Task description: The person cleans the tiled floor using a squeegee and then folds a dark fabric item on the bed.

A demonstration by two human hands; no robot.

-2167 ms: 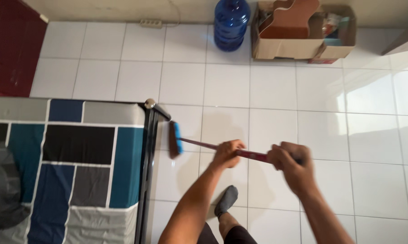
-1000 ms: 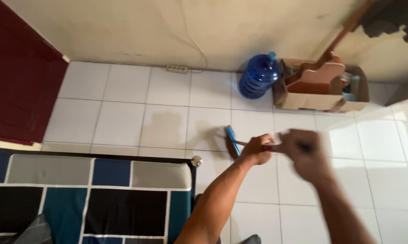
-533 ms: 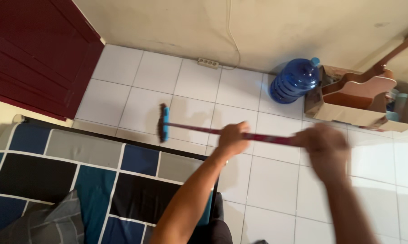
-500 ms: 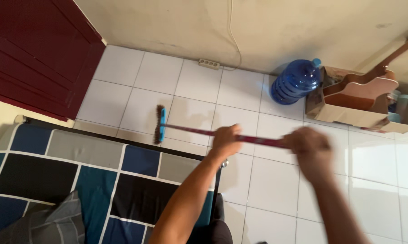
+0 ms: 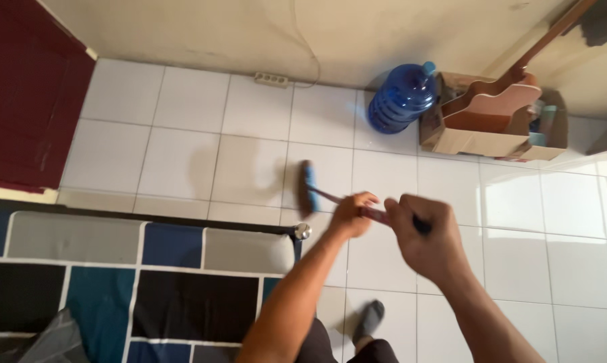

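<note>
Both my hands grip a broom with a dark red handle. Its blue-backed brush head (image 5: 307, 189) rests on the white tiled floor (image 5: 182, 161), just beyond the bed corner. My left hand (image 5: 354, 214) holds the handle nearer the head. Closed around the handle's upper end is my right hand (image 5: 425, 236), blurred by motion. My foot in a grey sock (image 5: 370, 319) stands on the tiles below my arms.
A bed with a blue, black and grey patchwork cover (image 5: 128, 282) and a metal corner knob (image 5: 302, 231) fills the lower left. A blue water jug (image 5: 400, 99), a cardboard box holding a guitar (image 5: 491, 121), a power strip (image 5: 271, 79) and a dark red door (image 5: 21, 101) line the wall.
The broom head has been drawn back to the right, from near the bed's far edge toward my feet. My hands have come closer together. The view has tilted down and right.
</note>
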